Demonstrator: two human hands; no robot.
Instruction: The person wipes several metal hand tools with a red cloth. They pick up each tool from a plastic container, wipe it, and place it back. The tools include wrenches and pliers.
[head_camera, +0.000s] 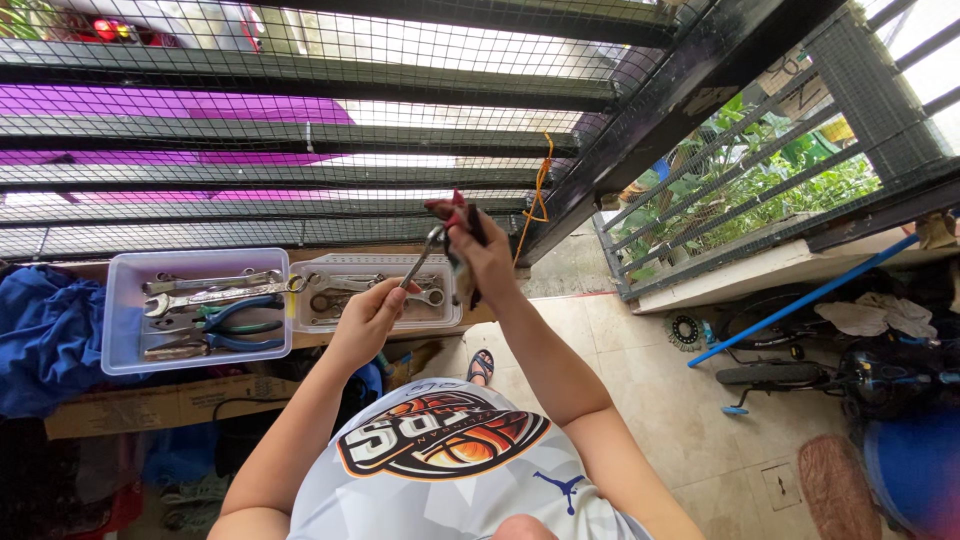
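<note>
Nearest: our printed jersey (450, 455) | left hand (368, 318) closed on a metal spanner (421, 256), raised above the lid tray (385, 290) | right hand (478, 255) clamped on red-handled pliers (455, 215), touching the spanner's head | clear tool box (125, 310) with wrenches and blue pliers sat left of us.

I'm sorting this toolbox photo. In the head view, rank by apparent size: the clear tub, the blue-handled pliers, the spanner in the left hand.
1. Clear tub
2. Blue-handled pliers
3. Spanner in the left hand, partly hidden, so its rank is unsure.
</note>
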